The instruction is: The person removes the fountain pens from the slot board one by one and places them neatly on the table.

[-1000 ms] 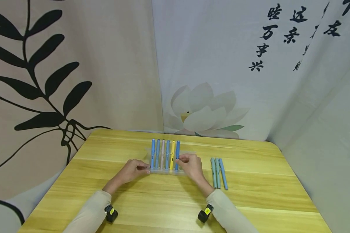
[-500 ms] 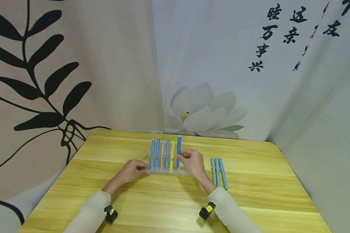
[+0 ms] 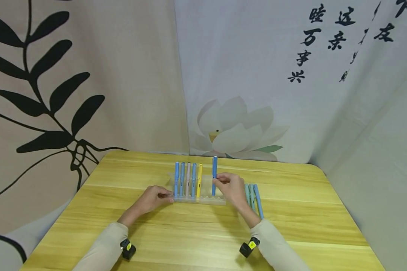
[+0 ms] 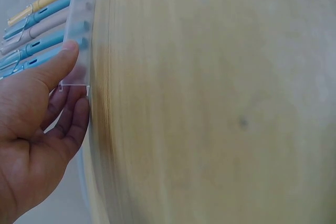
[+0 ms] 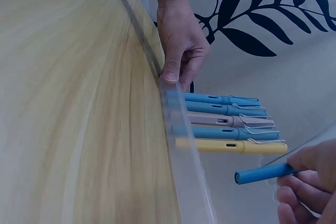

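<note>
Est. 5 of 9 visible pens seated, 1 in hand, 3 lying out. In the clear rack, L to R, standing upright: first blue pen, second blue pen, mauve pen, third blue pen, yellow pen. The held blue pen isn't seated: approx. upright over the rack's R half, lower end apart from its base per R-wrist view. R hand pinches it btwn thumb & fingers. L hand grips the rack's L end, thumb on top, fingers curled under, prob. steadying it. R of the rack, lying on the table: 2 green pens, partly behind R forearm, & loose blue pen. Can't tell if those 3 belong in the rack.
</note>
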